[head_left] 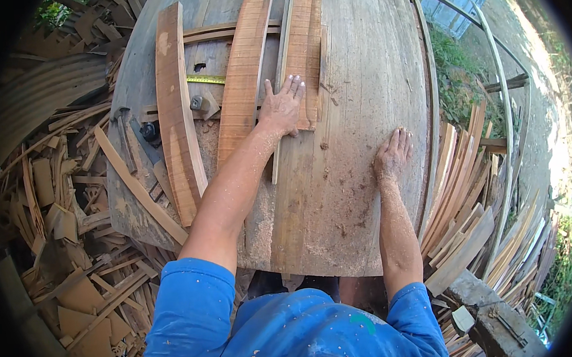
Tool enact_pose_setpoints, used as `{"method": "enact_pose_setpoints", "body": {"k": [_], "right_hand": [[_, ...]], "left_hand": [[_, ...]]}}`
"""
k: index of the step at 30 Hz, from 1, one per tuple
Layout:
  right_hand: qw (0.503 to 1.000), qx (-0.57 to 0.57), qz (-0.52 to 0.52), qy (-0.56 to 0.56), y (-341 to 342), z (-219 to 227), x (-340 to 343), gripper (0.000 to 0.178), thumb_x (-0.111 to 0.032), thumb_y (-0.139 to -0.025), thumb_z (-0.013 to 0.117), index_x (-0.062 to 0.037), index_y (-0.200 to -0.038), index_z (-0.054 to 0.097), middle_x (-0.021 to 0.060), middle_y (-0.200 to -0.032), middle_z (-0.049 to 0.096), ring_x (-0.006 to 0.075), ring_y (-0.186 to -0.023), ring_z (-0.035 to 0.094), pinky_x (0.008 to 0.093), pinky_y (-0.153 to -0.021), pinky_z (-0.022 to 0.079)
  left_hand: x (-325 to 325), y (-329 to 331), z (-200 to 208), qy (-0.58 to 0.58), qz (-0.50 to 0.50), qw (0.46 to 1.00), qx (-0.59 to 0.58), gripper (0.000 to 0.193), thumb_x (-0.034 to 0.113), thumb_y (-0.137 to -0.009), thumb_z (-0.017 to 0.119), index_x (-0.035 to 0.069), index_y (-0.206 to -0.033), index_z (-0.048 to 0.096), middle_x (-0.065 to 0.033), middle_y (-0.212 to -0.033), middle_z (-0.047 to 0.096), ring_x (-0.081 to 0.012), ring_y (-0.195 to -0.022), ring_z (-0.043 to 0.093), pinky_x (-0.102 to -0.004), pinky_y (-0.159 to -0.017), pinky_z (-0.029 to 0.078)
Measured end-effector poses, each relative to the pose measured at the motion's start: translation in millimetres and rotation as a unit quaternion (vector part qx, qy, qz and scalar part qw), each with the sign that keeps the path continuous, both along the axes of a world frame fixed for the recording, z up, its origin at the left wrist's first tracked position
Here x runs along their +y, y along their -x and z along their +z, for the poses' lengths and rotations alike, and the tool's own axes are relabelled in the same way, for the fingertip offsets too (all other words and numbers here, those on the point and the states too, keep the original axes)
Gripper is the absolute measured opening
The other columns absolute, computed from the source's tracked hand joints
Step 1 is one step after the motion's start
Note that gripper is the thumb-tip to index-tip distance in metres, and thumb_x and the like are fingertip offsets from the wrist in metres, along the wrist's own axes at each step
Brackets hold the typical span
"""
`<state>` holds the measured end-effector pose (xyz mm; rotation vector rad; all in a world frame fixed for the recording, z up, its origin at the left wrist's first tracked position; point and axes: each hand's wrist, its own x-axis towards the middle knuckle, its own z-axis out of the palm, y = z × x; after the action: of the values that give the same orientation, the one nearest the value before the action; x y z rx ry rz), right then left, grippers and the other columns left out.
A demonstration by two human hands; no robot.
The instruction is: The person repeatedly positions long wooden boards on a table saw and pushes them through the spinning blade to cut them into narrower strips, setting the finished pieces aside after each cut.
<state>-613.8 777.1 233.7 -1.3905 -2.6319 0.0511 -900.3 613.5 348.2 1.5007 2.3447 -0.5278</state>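
Note:
My left hand (280, 108) lies with fingers spread across the near end of a reddish-brown board (304, 46) and the narrow wooden strip (276, 163) beside it. Just left of it, a wider reddish board (244, 76) runs away from me. Another reddish board (176, 113) lies further left, partly behind my left forearm. On the right, my right hand (393, 155) rests flat on the sawdust-covered wooden table (346, 194), fingers stretched out and nothing held.
A yellow measuring tape (206, 79) stretches between the boards. A small wood block (204, 105) and several dark tools (149, 131) lie at the table's left. Offcuts (83, 289) heap on the left. Long wooden strips (459, 168) are stacked at the right, near a grey block (483, 304).

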Motion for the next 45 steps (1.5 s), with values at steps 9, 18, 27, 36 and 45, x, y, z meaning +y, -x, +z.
{"method": "enact_pose_setpoints", "body": {"k": [9,18,27,36,45], "right_hand": [[0.999,0.013,0.005,0.047,1,9,0,0.055,-0.023,-0.101,0.046,0.0014,-0.149,0.043,0.0207,-0.159,0.037,0.0359,-0.151,0.027,0.0505,-0.125,0.014],[0.998,0.014,0.015,0.054,1,14,1,0.058,-0.02,-0.098,0.047,0.0036,-0.15,0.04,0.0223,-0.159,0.035,0.0363,-0.152,0.025,0.0515,-0.125,0.013],[0.998,0.03,0.021,0.052,-1,7,3,0.059,-0.018,-0.095,0.049,0.0046,-0.149,0.042,0.023,-0.158,0.036,0.0376,-0.152,0.025,0.0524,-0.125,0.013],[0.998,0.04,0.018,0.054,-1,11,4,0.059,-0.018,-0.095,0.049,0.0054,-0.148,0.042,0.0233,-0.158,0.036,0.0385,-0.151,0.025,0.0535,-0.124,0.013],[0.997,0.031,0.014,0.065,-1,14,7,0.062,-0.016,-0.089,0.054,0.0036,-0.147,0.044,0.0219,-0.158,0.038,0.0387,-0.15,0.029,0.0548,-0.124,0.015]], "left_hand": [[26,27,2,0.016,0.007,1.0,-0.008,0.135,0.055,-0.059,0.091,0.007,-0.161,0.015,-0.0067,-0.17,0.014,-0.022,-0.157,0.01,-0.0656,-0.12,0.021],[39,43,-2,0.018,-0.002,1.0,-0.012,0.132,0.054,-0.063,0.088,0.005,-0.161,0.014,-0.0082,-0.17,0.013,-0.0238,-0.157,0.01,-0.0711,-0.117,0.02],[51,54,-3,0.009,0.001,1.0,-0.002,0.137,0.055,-0.058,0.091,0.006,-0.161,0.015,-0.0072,-0.17,0.015,-0.0221,-0.157,0.011,-0.066,-0.12,0.021],[94,97,-10,-0.001,-0.001,1.0,0.012,0.134,0.05,-0.059,0.092,0.007,-0.16,0.017,-0.006,-0.169,0.016,-0.0217,-0.156,0.013,-0.0714,-0.118,0.019],[192,178,-8,0.025,0.01,0.997,0.066,0.137,0.046,-0.054,0.095,0.011,-0.161,0.018,-0.0016,-0.169,0.017,-0.0196,-0.155,0.018,-0.0661,-0.12,0.023]]}}
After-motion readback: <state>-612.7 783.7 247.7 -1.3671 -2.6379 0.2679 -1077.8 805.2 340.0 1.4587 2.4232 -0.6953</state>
